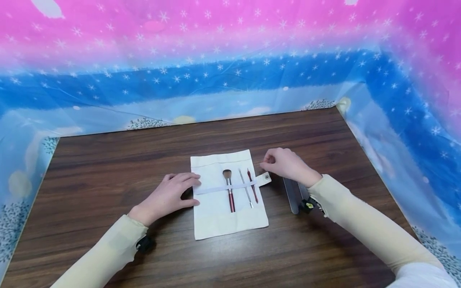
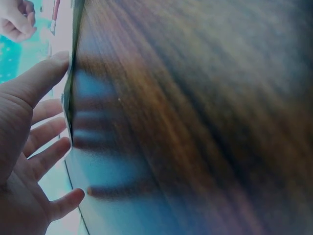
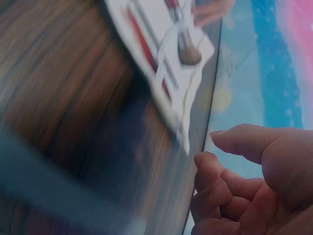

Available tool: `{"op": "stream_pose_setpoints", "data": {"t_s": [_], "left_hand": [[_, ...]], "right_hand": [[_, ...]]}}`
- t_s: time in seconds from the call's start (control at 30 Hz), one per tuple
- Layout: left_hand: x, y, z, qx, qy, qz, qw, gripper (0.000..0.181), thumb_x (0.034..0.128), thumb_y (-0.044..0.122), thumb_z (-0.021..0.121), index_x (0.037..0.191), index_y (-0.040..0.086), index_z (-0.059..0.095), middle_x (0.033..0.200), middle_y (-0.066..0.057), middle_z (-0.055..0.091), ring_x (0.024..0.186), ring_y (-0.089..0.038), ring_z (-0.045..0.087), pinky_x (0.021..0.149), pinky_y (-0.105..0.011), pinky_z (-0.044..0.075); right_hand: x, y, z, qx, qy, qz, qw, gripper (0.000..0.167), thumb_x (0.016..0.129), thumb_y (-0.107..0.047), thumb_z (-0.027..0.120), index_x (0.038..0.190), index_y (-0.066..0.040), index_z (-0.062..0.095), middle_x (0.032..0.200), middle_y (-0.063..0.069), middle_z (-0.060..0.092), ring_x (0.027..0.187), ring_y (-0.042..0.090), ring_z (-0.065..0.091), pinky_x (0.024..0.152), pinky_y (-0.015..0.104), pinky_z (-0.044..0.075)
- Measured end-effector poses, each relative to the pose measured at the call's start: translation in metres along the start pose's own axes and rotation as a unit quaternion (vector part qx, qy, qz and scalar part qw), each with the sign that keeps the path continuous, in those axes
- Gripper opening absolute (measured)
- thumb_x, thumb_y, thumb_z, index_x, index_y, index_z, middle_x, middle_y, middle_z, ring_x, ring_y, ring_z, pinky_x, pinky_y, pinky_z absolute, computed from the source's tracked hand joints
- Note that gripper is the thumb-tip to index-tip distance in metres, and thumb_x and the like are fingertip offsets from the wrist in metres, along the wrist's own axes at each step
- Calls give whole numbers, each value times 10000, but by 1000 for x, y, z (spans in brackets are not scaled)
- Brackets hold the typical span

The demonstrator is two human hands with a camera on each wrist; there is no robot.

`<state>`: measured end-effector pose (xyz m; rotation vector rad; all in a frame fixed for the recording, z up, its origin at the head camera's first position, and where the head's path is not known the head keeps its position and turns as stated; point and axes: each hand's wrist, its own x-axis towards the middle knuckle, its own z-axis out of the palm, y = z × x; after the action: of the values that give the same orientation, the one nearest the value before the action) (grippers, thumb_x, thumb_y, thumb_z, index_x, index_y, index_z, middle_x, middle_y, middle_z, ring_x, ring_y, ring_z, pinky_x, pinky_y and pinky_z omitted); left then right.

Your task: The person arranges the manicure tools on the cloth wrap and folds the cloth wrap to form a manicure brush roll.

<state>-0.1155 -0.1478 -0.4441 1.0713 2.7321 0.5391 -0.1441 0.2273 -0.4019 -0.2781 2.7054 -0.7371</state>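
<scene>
A white cloth roll (image 1: 212, 224) lies spread on the table with an elastic band (image 1: 212, 189) across it. Under the band sit a makeup brush (image 1: 231, 200) with a red handle, a slim silver metal tool (image 1: 246, 189) and a thin dark red tool (image 1: 253, 186). My left hand (image 1: 172, 196) rests on the roll's left edge, fingers spread. Just above the snap tab (image 1: 265, 179) on the right side, my right hand (image 1: 286, 163) hovers with loosely curled fingers. In the right wrist view nothing shows between its thumb (image 3: 244, 139) and fingers.
Long grey flat strips, like nail files (image 1: 291, 196), lie right of the roll, partly hidden below my right wrist. The dark wooden table (image 1: 108, 172) is bounded by a pink and blue snowflake curtain (image 1: 230, 76) at the back and sides.
</scene>
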Motion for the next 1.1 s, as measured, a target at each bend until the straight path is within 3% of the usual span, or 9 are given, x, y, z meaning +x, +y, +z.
{"op": "stream_pose_setpoints", "data": {"t_s": [0.33, 0.53, 0.83, 1.1], "left_hand": [[-1, 1, 1, -8, -8, -68, 10000, 531, 908, 369, 825, 1336, 89, 683, 1467, -116, 595, 1368, -320, 543, 1065, -666, 381], [-3, 2, 3, 48, -89, -101, 9999, 541, 906, 384, 825, 1335, 87, 683, 1464, -116, 598, 1365, -321, 545, 1063, -662, 389], [-3, 1, 1, 10, 25, -62, 10000, 537, 905, 372, 826, 1337, 86, 682, 1462, -116, 598, 1363, -319, 547, 1057, -665, 390], [-3, 1, 2, -34, 72, 7, 10000, 531, 910, 373, 821, 1340, 93, 681, 1465, -114, 595, 1360, -321, 549, 1049, -652, 398]], "right_hand": [[-12, 55, -19, -318, 178, 558, 9978, 236, 1011, -277, 663, 983, -46, 706, 895, 77, 704, 713, 208, 595, 646, 360, 470], [-18, 76, -24, -481, -51, 961, 9942, 276, 996, -321, 671, 885, -69, 675, 771, 30, 623, 672, 195, 528, 601, 339, 414], [-15, 79, -26, -644, -155, 1259, 9898, 394, 988, -336, 664, 657, -162, 541, 603, -53, 408, 580, 155, 405, 545, 320, 324], [-11, 74, -25, -718, -160, 1463, 9865, 490, 1007, -327, 645, 575, -202, 450, 556, -74, 335, 525, 135, 351, 506, 299, 275]]}}
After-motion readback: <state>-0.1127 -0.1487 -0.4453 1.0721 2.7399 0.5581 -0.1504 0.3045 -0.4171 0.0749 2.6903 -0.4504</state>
